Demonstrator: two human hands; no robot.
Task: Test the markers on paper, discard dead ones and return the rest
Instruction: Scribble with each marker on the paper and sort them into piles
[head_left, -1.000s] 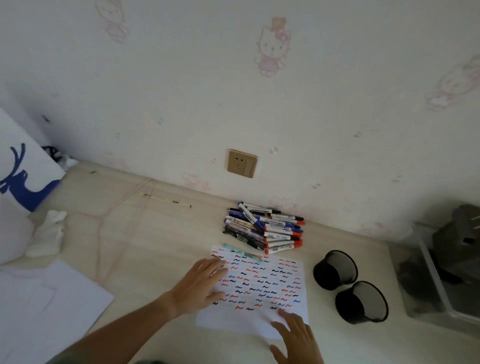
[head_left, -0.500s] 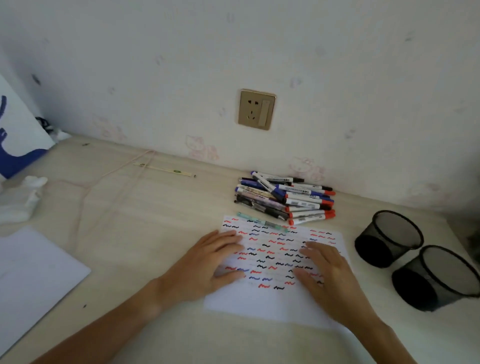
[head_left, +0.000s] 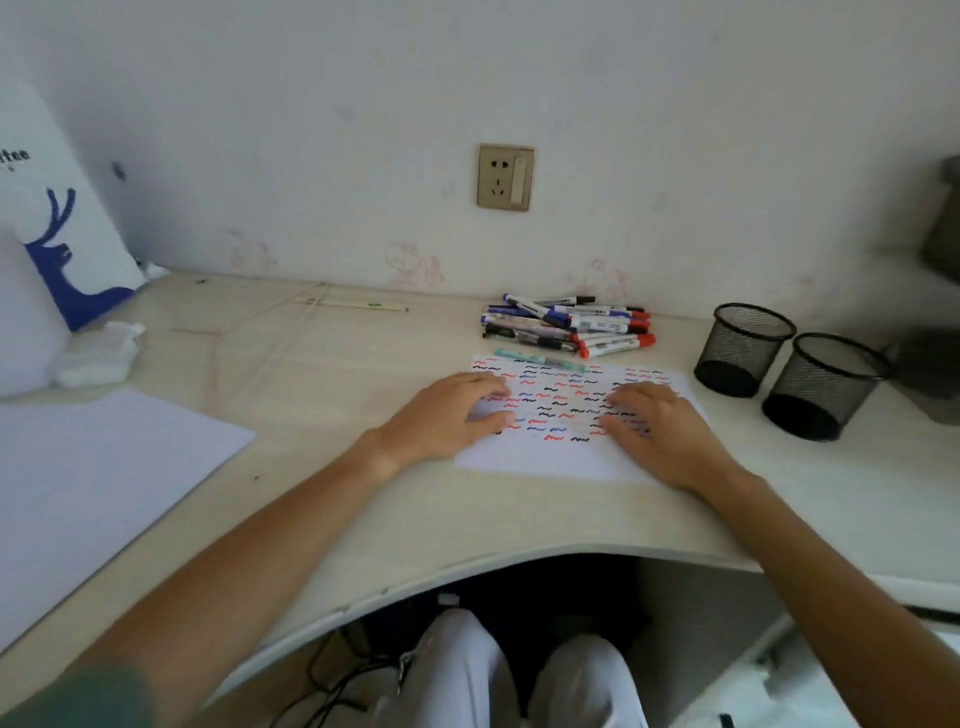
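A deer-print bag (head_left: 57, 249) and crumpled tissue (head_left: 101, 353) sit at the bench's (head_left: 363, 499) left edge; a wall socket (head_left: 505, 177) above its back edge.

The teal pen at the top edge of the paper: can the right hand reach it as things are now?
Probably yes. The right hand lies flat and empty on the paper, and the teal pen lies just beyond its fingertips with nothing between.

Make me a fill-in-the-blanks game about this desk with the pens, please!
1. Both hands, left hand and right hand, lie flat on the ____.
2. The number of black mesh cups beside the paper is ____.
3. The pile of markers lies below the wall ____.

Missing words: paper; two; socket
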